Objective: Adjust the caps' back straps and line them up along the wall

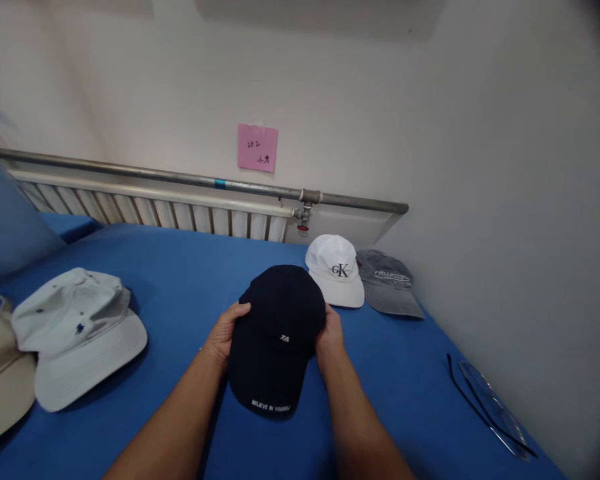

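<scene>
A black baseball cap (275, 327) is held between my two hands over the blue surface, its brim toward me. White lettering runs along the brim's edge, and a small white logo marks the front. My left hand (226, 328) grips the cap's left side, thumb on top and the other fingers hidden beneath. On the right side, my right hand (330, 330) is closed around the edge, its fingers mostly hidden. Just behind stands a white cap (336, 270) with dark letters, beside a grey cap (387, 283).
At the left lie a pale cap (85, 333) and a beige cap (3, 373) on the blue surface (180, 267). Eyeglasses (490, 407) rest near the right wall. A radiator (180, 210) and metal pipe (155, 175) line the back, below a pink note (257, 148).
</scene>
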The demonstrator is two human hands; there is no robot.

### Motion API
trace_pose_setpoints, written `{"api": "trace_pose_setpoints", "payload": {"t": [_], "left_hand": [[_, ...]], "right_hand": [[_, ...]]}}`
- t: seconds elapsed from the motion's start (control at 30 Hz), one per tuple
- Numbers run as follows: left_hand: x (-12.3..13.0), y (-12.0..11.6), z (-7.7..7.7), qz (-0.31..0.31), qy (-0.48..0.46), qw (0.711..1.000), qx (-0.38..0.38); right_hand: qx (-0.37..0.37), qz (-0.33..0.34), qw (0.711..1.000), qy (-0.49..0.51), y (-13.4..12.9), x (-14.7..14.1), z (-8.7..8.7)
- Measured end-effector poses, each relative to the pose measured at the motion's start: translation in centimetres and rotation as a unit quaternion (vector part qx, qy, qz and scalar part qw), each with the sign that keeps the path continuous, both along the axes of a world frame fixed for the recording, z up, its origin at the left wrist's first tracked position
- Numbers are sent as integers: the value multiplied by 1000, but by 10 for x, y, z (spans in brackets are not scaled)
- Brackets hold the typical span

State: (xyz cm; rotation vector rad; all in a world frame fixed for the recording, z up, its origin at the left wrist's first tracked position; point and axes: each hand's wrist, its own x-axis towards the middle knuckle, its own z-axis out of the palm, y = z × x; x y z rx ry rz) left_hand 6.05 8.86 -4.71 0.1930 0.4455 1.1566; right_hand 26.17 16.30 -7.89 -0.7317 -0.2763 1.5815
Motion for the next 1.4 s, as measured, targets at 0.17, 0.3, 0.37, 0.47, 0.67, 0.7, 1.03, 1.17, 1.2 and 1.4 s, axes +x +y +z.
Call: {"api": "trace_pose_setpoints", "payload": {"t": [0.17, 0.3, 0.37, 0.47, 0.67, 0.7, 1.03, 1.17, 1.2, 1.4], "left_hand": [[0, -1, -2, -15, -15, 1000, -3], [1, 1, 0, -28, -34, 999, -32], [2, 3, 1, -26, -44, 998, -32], [2, 4, 3, -13, -49, 999, -18], [4, 3, 8, 44, -40, 998, -24], [4, 2, 9, 54, -34, 997, -32], [0, 2, 1, 4, 26, 999, -17], [-4, -7, -8, -112, 47, 987, 105], [-3, -10, -8, -134, 57, 983, 114], [6, -18, 1, -135, 127, 977, 108]], "right_hand": [[-14, 0, 1000, 0, 3, 1, -5], [-17, 12, 1000, -4, 6, 2, -9], [-20, 20, 1000, -4, 7, 2, -11], [-23, 26, 999, -2, 9, 2, -13], [-15, 22, 1000, 9, 7, 2, -10], [-13, 23, 1000, 10, 6, 2, -9], [-30, 31, 999, 24, 5, -1, -5], [-30, 9, 999, 26, 8, 7, -8], [-30, 7, 999, 25, 8, 8, -9], [-10, 3, 1000, 19, 8, 7, -10]]}}
